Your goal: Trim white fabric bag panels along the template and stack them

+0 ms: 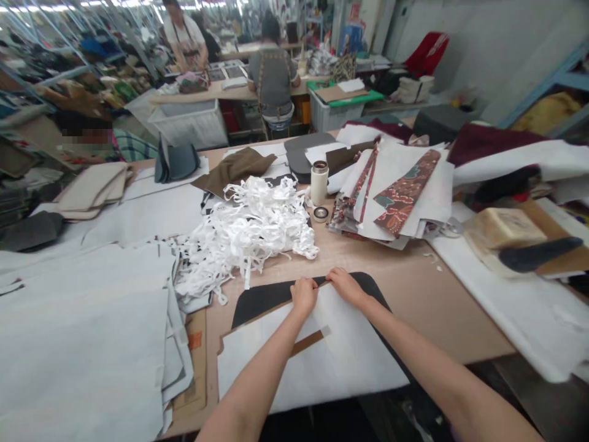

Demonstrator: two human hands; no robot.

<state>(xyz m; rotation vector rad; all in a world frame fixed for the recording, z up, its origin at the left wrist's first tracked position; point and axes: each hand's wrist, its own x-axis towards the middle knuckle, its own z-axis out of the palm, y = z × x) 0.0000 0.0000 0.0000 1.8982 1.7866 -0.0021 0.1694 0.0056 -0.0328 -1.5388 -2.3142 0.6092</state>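
Note:
A white sheet point(359, 350) with a brown folded edge lies over a dark grey board with rounded corners point(267, 301), at the table's front. On the sheet is a short brown strip point(307, 344). My left hand point(304, 297) pinches the sheet's far edge, fingers closed. Just to its right, my right hand point(345, 286) is also closed on that edge, fingertips pressed together. The two hands are a little apart, and what lies under the fingertips is hidden. Beyond my left hand is a heap of white tape strips point(257, 224).
Large white sheets point(83, 344) are stacked at left. A cream bottle point(319, 184) stands upright beside its cap point(321, 213). Patterned fabric pieces point(407, 190) lie to the right, near a foam block point(508, 227). Two people work at a far table point(243, 92).

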